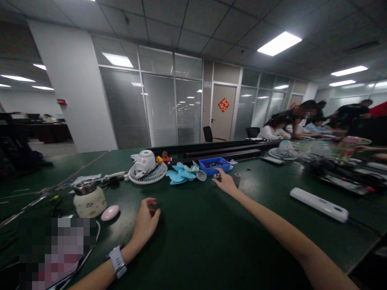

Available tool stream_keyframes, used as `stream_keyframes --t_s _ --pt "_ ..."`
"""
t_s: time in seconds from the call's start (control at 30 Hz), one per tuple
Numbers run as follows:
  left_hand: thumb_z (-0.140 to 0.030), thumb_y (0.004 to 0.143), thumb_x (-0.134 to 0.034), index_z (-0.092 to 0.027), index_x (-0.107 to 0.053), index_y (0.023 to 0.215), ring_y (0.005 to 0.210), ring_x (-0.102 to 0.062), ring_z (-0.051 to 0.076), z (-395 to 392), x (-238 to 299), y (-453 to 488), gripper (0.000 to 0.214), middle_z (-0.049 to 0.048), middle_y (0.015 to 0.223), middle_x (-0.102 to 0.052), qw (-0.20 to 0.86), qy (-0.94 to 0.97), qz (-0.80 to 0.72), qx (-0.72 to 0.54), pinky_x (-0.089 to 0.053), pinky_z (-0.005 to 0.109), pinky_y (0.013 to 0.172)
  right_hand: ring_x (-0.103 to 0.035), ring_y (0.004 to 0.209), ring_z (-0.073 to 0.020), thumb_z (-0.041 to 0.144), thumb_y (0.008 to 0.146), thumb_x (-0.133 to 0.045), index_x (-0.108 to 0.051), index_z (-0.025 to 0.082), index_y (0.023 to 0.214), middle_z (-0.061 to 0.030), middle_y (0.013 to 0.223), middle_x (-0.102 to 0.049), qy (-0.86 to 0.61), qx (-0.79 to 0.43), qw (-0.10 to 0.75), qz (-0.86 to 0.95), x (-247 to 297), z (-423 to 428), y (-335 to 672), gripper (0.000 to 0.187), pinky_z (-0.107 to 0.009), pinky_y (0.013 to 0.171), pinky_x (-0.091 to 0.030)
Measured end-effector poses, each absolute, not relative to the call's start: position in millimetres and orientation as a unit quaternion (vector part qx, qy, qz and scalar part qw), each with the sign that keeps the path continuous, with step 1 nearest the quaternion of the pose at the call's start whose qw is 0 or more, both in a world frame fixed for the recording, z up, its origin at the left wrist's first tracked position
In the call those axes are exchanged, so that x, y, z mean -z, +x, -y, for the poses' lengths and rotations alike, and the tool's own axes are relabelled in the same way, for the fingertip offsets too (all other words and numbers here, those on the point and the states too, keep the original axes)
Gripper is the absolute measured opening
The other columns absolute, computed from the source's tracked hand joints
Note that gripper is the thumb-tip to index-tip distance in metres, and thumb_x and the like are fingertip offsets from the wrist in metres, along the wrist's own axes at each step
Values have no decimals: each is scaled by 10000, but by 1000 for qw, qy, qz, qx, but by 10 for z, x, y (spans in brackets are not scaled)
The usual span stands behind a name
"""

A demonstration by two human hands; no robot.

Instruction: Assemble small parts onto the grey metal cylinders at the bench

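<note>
My right hand (225, 183) reaches forward over the green table (193, 225), fingers apart, just in front of a blue plastic tray (214, 170) of small parts. A small shiny metal part (216, 176) shows by its fingertips; I cannot make out whether they touch. Just right of the hand stands a small metal cylinder (237, 177). Left of the tray are light-blue fan blades (180, 174) and a clear fan blade (200, 172). My left hand (147, 217) hovers or rests near the table, fingers loosely curved and apart, nothing visible in it. A pink oval object (110, 213) lies to its left.
A white fan head on its round grille (147, 176) lies at the back left. A cream jar (90, 201) stands at the left. A white power strip (319, 204) lies to the right. Black rails (223, 154) run along the back. Several people sit or lean at the far right.
</note>
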State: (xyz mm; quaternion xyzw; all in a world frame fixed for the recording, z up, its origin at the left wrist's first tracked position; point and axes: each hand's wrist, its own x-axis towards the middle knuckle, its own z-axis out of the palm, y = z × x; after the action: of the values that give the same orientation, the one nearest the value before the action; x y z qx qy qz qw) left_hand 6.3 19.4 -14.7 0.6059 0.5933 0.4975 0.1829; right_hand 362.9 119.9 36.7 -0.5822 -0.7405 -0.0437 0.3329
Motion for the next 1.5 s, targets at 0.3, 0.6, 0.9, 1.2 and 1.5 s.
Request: stream_keyframes --t_s 0.3,0.6,0.9,1.2,1.5 --pt "-434 871 -495 -215 -580 1067 1018 -586 234 84 -141 250 307 68 1077 -627 104 702 -526 -469 -480 389 875 -641 960 -185 287 795 -708 -289 257 1430 -40 1034 -662 -316 -225 343 855 -391 -175 2418 762 -378 898 -500" --pt "-352 930 -445 -291 -633 1188 1236 -451 267 207 -248 291 326 49 1247 -642 91 814 -434 -376 -364 522 1036 -634 951 -200 312 811 -682 -247 263 1435 -47 1065 -648 -319 -214 358 851 -102 -155 2318 763 -410 893 -499" --pt "-331 935 -451 -335 -618 1224 1229 -450 269 208 -328 366 334 23 1251 -654 83 838 -413 -346 -380 536 1010 -642 949 -218 256 816 -647 -269 234 1426 -62 1057 -650 -326 -193 338 862 -126 -84 2312 718 -415 883 -502" --pt "-404 860 -546 -251 -718 1004 996 -626 236 158 -457 492 272 77 1037 -690 162 741 -476 -445 -502 428 901 -641 916 -223 319 812 -659 -271 252 1424 -56 1045 -650 -332 -180 337 862 -91 -106 2307 727 -404 843 -514" --pt "-384 815 -585 -233 -542 1263 1144 -619 252 16 -265 238 474 73 1034 -739 205 701 -522 -440 -442 456 1001 -631 931 -231 388 834 -638 -287 238 1437 -78 1093 -644 -351 -166 310 868 -155 -69 2324 714 -412 858 -508"
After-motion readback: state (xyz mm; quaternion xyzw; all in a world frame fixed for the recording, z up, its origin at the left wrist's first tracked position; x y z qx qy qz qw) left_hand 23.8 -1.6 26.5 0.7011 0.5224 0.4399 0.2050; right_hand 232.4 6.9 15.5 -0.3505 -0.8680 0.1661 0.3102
